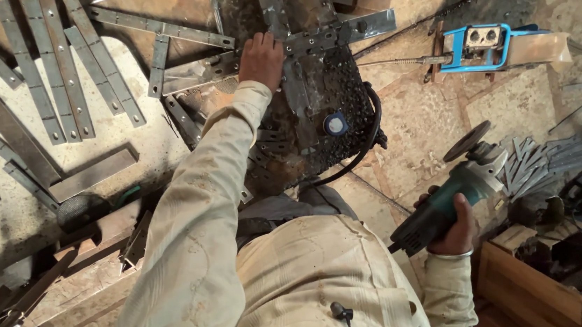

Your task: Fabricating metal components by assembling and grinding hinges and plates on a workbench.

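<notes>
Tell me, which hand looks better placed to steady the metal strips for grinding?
Probably the left hand: it already rests on the perforated metal strips on the workbench. The right hand is busy gripping the angle grinder, held off to the side.

A blue welding machine [479, 47] is sitting on the stone floor [428, 123]; below it, loose metal offcuts [540, 163] are lying beside a wooden crate [527, 290].

Cream long-sleeved shirt, grimy sleeves, perhaps a silver bangle
</notes>
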